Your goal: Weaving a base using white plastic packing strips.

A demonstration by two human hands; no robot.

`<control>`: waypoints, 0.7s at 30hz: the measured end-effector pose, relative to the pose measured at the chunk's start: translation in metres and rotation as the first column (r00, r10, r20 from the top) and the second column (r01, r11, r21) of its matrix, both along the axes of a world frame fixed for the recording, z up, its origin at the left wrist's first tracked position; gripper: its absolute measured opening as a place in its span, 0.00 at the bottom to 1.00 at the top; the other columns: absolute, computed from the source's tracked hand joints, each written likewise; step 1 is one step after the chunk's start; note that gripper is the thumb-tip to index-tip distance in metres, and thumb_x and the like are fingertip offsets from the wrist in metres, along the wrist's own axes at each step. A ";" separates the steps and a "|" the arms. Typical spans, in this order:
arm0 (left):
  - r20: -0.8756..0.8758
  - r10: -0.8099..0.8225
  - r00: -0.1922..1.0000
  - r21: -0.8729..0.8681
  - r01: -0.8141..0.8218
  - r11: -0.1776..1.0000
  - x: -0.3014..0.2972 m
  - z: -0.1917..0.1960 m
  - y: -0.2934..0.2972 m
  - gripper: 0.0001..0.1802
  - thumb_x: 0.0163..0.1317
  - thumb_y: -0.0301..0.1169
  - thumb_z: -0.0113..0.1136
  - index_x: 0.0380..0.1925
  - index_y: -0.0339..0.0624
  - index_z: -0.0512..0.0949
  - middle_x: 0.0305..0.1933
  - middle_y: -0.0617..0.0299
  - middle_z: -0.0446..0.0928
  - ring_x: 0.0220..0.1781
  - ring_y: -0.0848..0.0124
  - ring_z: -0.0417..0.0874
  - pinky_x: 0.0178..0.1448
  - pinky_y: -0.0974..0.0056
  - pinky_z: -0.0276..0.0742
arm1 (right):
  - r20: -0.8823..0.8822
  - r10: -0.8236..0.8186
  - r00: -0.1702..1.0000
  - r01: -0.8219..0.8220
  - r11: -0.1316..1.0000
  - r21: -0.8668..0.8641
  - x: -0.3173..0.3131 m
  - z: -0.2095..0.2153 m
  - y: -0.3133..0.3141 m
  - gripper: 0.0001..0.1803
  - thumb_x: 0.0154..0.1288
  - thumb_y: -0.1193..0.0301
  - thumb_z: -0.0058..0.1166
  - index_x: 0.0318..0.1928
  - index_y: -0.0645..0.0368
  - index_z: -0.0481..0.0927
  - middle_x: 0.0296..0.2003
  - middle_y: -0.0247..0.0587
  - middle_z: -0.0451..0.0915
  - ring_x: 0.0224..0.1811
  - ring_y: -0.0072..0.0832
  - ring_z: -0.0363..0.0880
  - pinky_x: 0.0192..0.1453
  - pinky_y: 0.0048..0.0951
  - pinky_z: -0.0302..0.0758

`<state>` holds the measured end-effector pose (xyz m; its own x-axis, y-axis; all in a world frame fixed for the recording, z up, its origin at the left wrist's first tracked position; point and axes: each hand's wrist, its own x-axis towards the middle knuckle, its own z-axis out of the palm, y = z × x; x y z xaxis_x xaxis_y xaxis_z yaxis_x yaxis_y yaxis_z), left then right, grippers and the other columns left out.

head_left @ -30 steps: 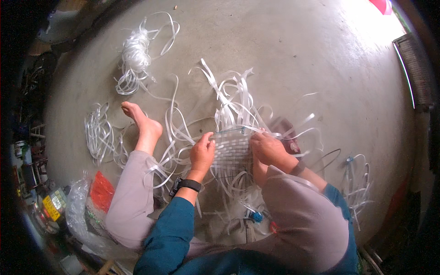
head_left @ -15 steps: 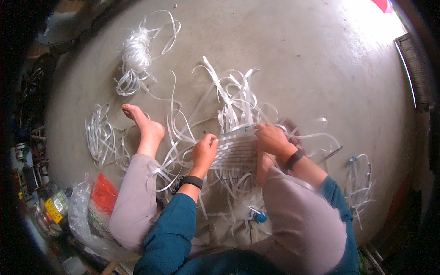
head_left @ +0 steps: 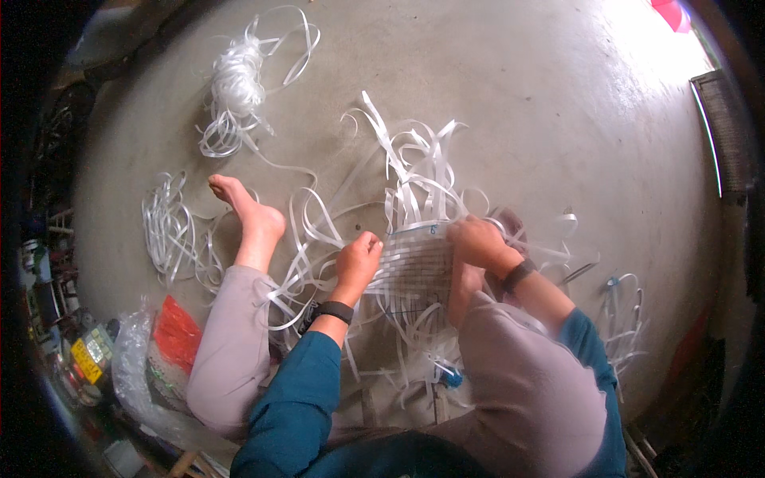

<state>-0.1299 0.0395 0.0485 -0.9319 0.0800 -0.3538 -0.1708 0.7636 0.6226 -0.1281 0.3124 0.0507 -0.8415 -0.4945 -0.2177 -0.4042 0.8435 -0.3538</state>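
A partly woven panel of flat white plastic straps (head_left: 410, 263) lies between my hands, with a blue cord along its far edge. My left hand (head_left: 358, 261) is closed at the panel's left side, thumb and forefinger together; what they pinch is hidden. At the far right corner my right hand (head_left: 480, 244) has its fingers closed on a white plastic strap, mostly covered by the hand. Loose strap ends (head_left: 422, 171) fan out beyond the panel. More tangled straps lie below it, beside a blue tuft (head_left: 451, 376).
A big white strap bundle (head_left: 237, 88) lies far left, with a looser coil (head_left: 167, 227) nearer. My bare left foot (head_left: 253, 213) rests beside it. A red plastic bag (head_left: 176, 331) and clear plastic (head_left: 131, 362) are by my left leg. Another strap coil (head_left: 628, 315) lies right.
My right hand has shifted slightly right and down at the panel's corner. My left hand stays almost in place. The view has tilted a little.
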 end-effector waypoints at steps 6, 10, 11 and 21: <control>0.013 -0.026 1.000 -0.021 0.026 0.999 0.002 -0.006 -0.003 0.09 0.56 0.38 0.58 0.31 0.46 0.76 0.24 0.53 0.79 0.31 0.52 0.80 0.33 0.52 0.73 | 0.182 -0.234 0.955 0.226 0.972 0.065 -0.004 0.012 -0.010 0.07 0.58 0.70 0.46 0.36 0.54 0.76 0.30 0.43 0.80 0.38 0.40 0.79 0.40 0.39 0.77; -0.001 -0.032 0.999 -0.017 0.032 0.999 0.004 -0.009 -0.002 0.09 0.56 0.38 0.58 0.29 0.45 0.76 0.24 0.52 0.78 0.31 0.50 0.79 0.34 0.50 0.73 | 0.148 -0.274 0.950 0.263 0.960 0.092 -0.003 0.006 -0.012 0.07 0.57 0.69 0.46 0.34 0.54 0.76 0.27 0.45 0.79 0.38 0.41 0.79 0.39 0.40 0.77; -0.001 -0.033 0.999 -0.015 0.033 0.999 0.004 -0.010 -0.001 0.09 0.56 0.38 0.58 0.29 0.45 0.76 0.24 0.52 0.78 0.31 0.50 0.79 0.34 0.50 0.73 | 0.141 -0.267 0.953 0.260 0.963 0.062 -0.002 0.004 -0.011 0.07 0.57 0.69 0.46 0.31 0.56 0.76 0.28 0.46 0.79 0.37 0.43 0.78 0.39 0.42 0.76; -0.011 -0.098 0.995 -0.095 0.096 0.991 0.007 -0.015 -0.003 0.09 0.55 0.36 0.58 0.27 0.42 0.76 0.27 0.50 0.78 0.33 0.49 0.79 0.36 0.49 0.73 | 0.097 -0.219 0.971 0.206 0.971 0.123 -0.006 0.007 -0.015 0.07 0.54 0.69 0.47 0.28 0.56 0.77 0.26 0.45 0.79 0.37 0.42 0.79 0.38 0.40 0.77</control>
